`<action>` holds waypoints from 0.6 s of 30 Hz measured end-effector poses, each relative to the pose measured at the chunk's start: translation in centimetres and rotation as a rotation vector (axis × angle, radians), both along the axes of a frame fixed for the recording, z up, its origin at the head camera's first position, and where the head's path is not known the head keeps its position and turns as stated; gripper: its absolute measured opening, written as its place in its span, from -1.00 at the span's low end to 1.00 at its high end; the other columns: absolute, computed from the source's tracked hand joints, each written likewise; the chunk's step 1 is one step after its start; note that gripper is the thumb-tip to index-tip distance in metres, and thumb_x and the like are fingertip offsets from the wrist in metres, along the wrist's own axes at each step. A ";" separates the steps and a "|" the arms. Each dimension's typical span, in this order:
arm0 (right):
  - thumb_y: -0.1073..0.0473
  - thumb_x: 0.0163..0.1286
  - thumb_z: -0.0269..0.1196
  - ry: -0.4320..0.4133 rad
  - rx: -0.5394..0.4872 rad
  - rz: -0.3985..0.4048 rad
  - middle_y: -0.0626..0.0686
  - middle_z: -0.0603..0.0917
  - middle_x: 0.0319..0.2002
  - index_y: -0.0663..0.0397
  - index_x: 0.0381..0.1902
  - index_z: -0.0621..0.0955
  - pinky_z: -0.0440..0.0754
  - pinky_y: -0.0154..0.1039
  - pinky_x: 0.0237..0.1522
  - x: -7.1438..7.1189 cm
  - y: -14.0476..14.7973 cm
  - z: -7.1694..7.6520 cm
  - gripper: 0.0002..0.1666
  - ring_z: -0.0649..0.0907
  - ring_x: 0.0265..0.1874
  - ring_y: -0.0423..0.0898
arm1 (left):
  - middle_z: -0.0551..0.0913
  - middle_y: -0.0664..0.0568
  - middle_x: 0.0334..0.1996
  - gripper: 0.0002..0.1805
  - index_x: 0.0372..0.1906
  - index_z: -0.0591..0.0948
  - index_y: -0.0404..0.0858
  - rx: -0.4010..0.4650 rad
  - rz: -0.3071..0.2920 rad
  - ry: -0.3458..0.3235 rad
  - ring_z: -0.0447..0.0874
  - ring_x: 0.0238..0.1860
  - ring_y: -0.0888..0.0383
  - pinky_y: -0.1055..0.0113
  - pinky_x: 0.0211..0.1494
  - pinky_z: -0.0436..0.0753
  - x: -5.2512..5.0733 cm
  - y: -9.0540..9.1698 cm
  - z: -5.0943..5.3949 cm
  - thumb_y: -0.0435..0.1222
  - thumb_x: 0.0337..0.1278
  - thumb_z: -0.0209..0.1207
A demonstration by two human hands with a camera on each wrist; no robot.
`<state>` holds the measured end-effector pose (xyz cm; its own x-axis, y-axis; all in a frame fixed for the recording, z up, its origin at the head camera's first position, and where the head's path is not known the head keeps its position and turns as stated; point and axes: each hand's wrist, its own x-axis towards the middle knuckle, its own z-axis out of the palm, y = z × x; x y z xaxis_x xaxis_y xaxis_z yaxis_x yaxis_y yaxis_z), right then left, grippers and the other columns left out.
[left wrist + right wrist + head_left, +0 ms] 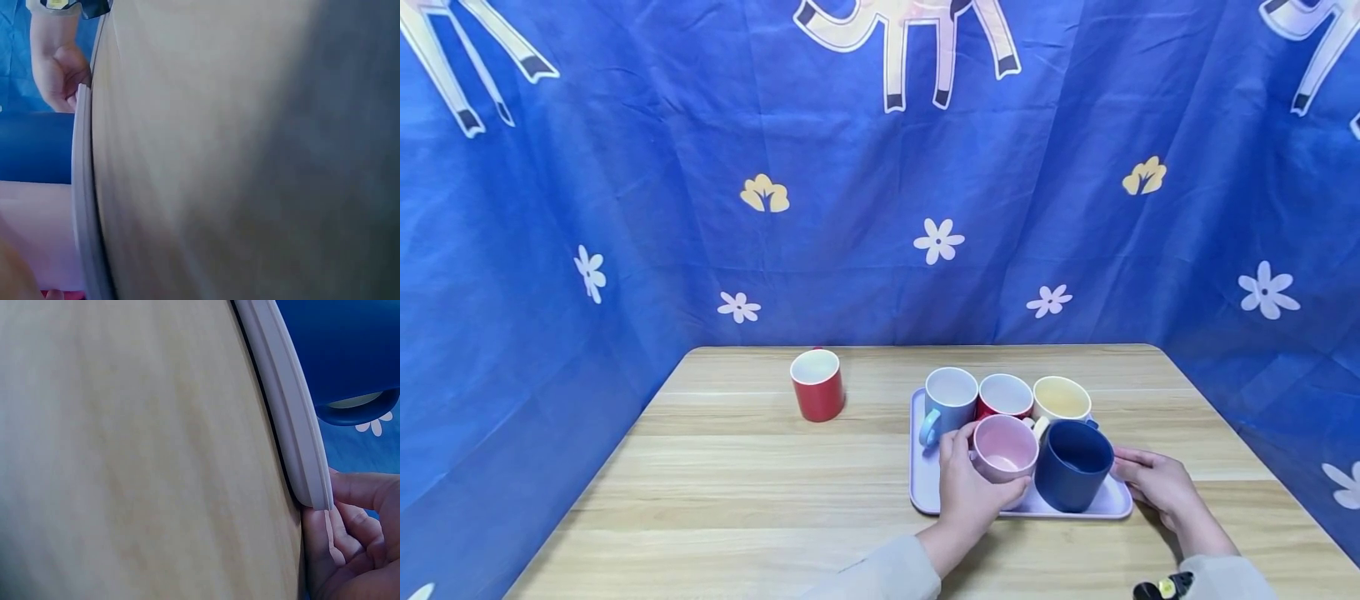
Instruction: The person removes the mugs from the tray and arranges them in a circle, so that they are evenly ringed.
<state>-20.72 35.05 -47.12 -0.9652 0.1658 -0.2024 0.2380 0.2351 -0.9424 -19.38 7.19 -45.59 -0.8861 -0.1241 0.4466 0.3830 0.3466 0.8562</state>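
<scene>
My left hand [966, 487] grips a pink mug [1006, 448], fingers and thumb spread around its sides, at the front of a pale lilac tray [917, 479]. Whether the mug's base touches the tray is hidden. Beside it on the tray stands a dark blue mug [1070, 477]. My right hand [1159, 487] holds the tray's right end; in the right wrist view its thumb and fingers [356, 487] pinch the rim [294, 425]. Behind, in a row, are a light blue mug [951, 402], a red mug [1006, 395] and a cream-yellow mug [1062, 398].
Another red mug [818, 390], white inside, stands apart toward the back left of the wooden table [737, 483]. A blue patterned cloth [850, 275] hangs behind the table and along both sides.
</scene>
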 end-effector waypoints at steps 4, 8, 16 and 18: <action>0.18 0.25 0.31 -0.007 0.013 0.000 0.10 0.71 -0.17 0.56 0.22 0.34 0.65 -0.31 -0.24 0.0 -0.1 0.1 -0.27 0.64 -0.32 -0.31 | 0.37 0.13 -0.06 -0.06 0.11 0.46 -0.17 0.010 -0.011 0.012 0.45 -0.02 0.13 0.22 0.06 0.53 0.1 -0.3 0.6 -0.19 -0.69 0.63; 0.17 0.26 0.31 -0.018 0.020 -0.001 0.10 0.70 -0.16 0.55 0.22 0.36 0.65 -0.31 -0.24 0.0 0.0 0.2 -0.29 0.64 -0.31 -0.31 | 0.38 0.13 -0.06 -0.04 0.13 0.47 -0.18 0.009 -0.023 0.003 0.45 -0.01 0.14 0.22 0.07 0.53 0.3 -0.7 1.5 -0.18 -0.69 0.62; 0.18 0.27 0.31 -0.019 0.011 -0.003 0.05 0.71 -0.18 0.54 0.20 0.38 0.65 -0.31 -0.24 -0.1 -0.1 0.3 -0.32 0.64 -0.31 -0.31 | 0.39 0.15 -0.06 -0.05 0.13 0.48 -0.15 -0.005 -0.044 0.040 0.47 -0.02 0.19 0.25 0.08 0.51 0.4 -1.2 4.1 -0.18 -0.69 0.62; 0.18 0.27 0.31 -0.017 0.011 -0.003 0.05 0.71 -0.19 0.54 0.19 0.39 0.65 -0.32 -0.25 0.0 -0.1 0.3 -0.33 0.64 -0.32 -0.31 | 0.40 0.15 -0.06 -0.06 0.13 0.48 -0.15 0.001 -0.056 0.043 0.47 -0.02 0.20 0.26 0.08 0.51 0.5 -1.3 4.9 -0.17 -0.68 0.62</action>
